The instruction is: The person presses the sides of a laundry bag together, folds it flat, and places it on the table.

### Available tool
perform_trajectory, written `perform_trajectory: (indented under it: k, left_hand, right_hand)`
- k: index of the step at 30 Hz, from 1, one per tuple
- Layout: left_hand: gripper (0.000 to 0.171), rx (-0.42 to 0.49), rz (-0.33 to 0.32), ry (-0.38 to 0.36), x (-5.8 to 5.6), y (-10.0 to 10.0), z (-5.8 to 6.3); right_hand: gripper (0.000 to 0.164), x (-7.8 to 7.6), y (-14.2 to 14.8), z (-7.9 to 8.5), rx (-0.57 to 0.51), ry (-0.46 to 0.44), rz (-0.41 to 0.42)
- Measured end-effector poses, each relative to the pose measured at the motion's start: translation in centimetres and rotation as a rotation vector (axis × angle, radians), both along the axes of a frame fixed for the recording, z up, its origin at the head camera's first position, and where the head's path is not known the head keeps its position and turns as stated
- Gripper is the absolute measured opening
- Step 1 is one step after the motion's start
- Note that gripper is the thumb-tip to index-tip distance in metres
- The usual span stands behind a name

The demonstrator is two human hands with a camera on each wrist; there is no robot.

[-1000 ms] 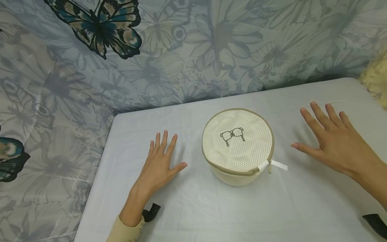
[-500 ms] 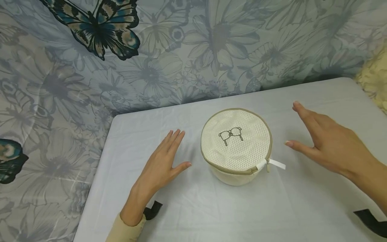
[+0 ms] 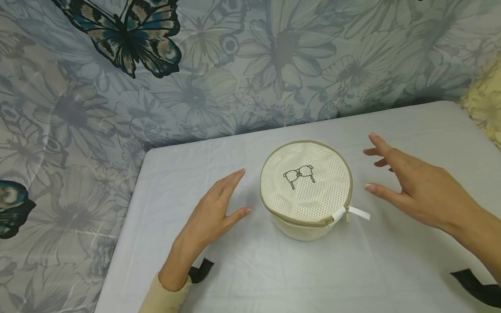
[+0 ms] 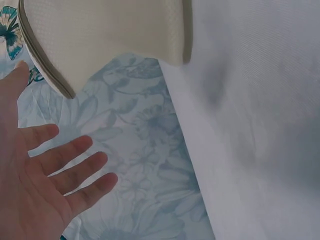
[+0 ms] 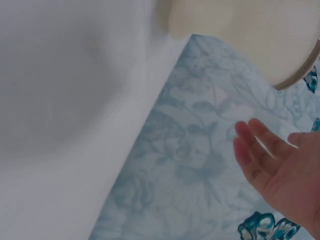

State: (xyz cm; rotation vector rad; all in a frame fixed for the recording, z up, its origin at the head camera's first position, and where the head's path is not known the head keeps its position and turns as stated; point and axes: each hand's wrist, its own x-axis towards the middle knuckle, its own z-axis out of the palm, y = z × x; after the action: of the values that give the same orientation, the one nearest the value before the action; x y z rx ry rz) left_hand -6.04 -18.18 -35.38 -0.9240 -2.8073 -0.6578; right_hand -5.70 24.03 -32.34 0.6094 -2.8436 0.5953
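A round cream mesh laundry bag (image 3: 307,195) stands on the white-covered table, its top zipped round with a brown edge and printed with a pair of glasses. At its front right are the zipper pull and a white tab (image 3: 359,213). To the left of the bag, my left hand (image 3: 207,213) hovers with fingers extended, touching nothing. My right hand (image 3: 424,191) is held off to the other side, fingers loosely bent and thumb apart, also holding nothing. Both wrist views show the bag's side wall (image 4: 110,35) apart from the fingers.
White cloth covers the table (image 3: 250,278). Behind it hangs a grey-blue floral curtain (image 3: 274,65) with butterflies. A pale yellow fluffy thing (image 3: 485,100) sits beyond the right corner. Black straps (image 3: 201,270) show near the wrists.
Both hands have come inward toward the bag and turned from palm-down to more sideways. The right fingers, spread before, are now more bent. The bag stays in place on the table.
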Motion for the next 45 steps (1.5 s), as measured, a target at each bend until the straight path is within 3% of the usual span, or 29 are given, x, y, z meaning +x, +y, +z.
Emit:
perform_trajectory:
  k: [9,23,29,37,45]
  left_hand:
    - [0.077,0.035,-0.014,-0.039,0.0,0.9,0.2]
    - [0.065,0.226,-0.154,-0.122,-0.7,2.4,0.1]
    - [0.065,0.293,-0.177,-0.162,-0.9,2.8,0.0]
    - [0.06,0.415,-0.117,-0.215,-0.9,3.9,0.1]
    - [0.062,0.623,-0.011,-0.409,-0.6,4.9,0.4]
  right_hand:
    - [0.098,-0.1,-1.5,0.6,-0.066,-0.044,0.053]
    - [0.097,-0.5,-2.5,0.8,-0.177,-0.137,0.109]
    - [0.099,-0.7,-2.8,0.6,-0.232,-0.15,0.135]
    - [0.093,-1.1,-2.9,-0.1,-0.322,-0.182,0.203]
    - [0.089,-1.2,-3.0,-0.9,-0.409,-0.201,0.246]
